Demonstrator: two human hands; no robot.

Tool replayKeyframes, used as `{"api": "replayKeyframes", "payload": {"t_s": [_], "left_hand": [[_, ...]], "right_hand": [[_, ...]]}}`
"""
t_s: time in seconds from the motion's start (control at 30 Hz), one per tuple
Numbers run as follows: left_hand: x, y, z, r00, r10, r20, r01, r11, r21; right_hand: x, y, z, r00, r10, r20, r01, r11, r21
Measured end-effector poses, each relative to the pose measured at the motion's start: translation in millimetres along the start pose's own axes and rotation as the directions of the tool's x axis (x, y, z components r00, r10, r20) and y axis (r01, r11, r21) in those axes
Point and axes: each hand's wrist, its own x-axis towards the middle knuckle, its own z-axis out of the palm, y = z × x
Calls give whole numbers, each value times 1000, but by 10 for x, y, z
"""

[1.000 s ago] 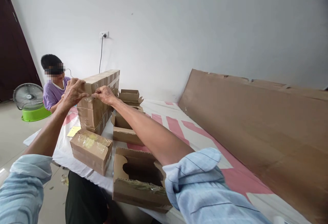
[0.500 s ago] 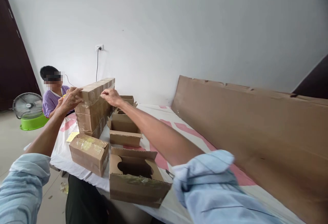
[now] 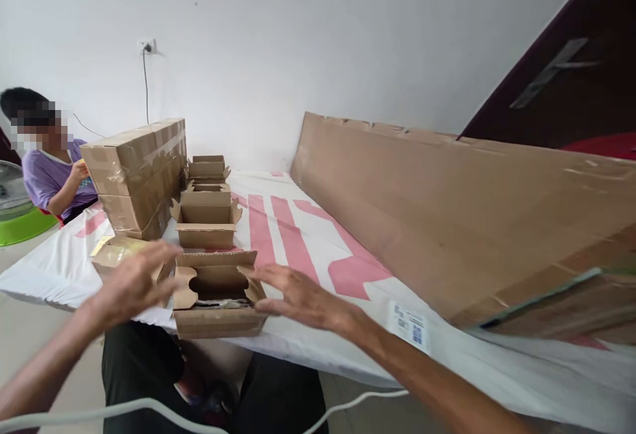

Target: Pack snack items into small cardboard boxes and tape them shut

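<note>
At the near edge of the cloth-covered table (image 3: 44, 278), an open carton (image 3: 218, 325) sits between the left hand (image 3: 132, 283), released with fingers spread, and the right hand (image 3: 302, 296), slack by its right flap, with more open boxes (image 3: 205, 238) beyond and a taped stack (image 3: 144, 172) far left.

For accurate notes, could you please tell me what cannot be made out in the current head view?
Nearest open brown cardboard box: head view, front wall and flaps hide much of the inside.
Single closed brown cardboard box: head view, partly hidden by the blurred bare left hand.
Round grey fan with green plastic base: head view, cut off by the left edge.
White rectangular label: head view, print too small and blurred.
</note>
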Motion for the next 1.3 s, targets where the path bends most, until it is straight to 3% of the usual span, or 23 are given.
{"api": "replayKeyframes", "payload": {"t_s": [0.07,0.13,0.27,0.47,0.6,0.67,0.77,0.9,1.03,1.17,1.3], "left_hand": [[-180,176,380,986,39,164,-41,999,9],[-286,276,602,965,66,252,-60,998,-31],[-281,369,699,961,53,271,-33,996,-78],[-37,423,780,911,11,413,-111,969,219],[-19,329,726,950,21,310,-123,941,315],[-91,254,672,972,-4,236,-76,942,327],[-269,154,668,990,-44,135,-2,947,322],[-529,81,853,995,-85,45,72,970,234],[-669,79,1080,985,-168,-28,171,972,159],[-616,90,1152,977,-212,-1,210,968,135],[-393,13,1103,983,-157,92,145,981,126]], "right_hand": [[-188,-31,216,996,-68,-52,66,997,-48],[-317,-83,354,988,-92,-125,81,993,-91],[-359,-178,400,976,-110,-190,87,988,-125],[-17,-213,328,985,-173,24,175,974,-141],[-28,-129,284,989,-144,-34,130,955,-265],[-118,-71,242,988,-117,-103,78,942,-325],[-225,-16,170,992,-46,-117,2,937,-350],[-207,-37,137,997,4,-72,-28,938,-345],[-130,0,246,999,6,-48,-25,916,-401],[-69,173,336,997,18,-69,-43,927,-372],[80,192,271,998,59,-18,-62,946,-318]]}}
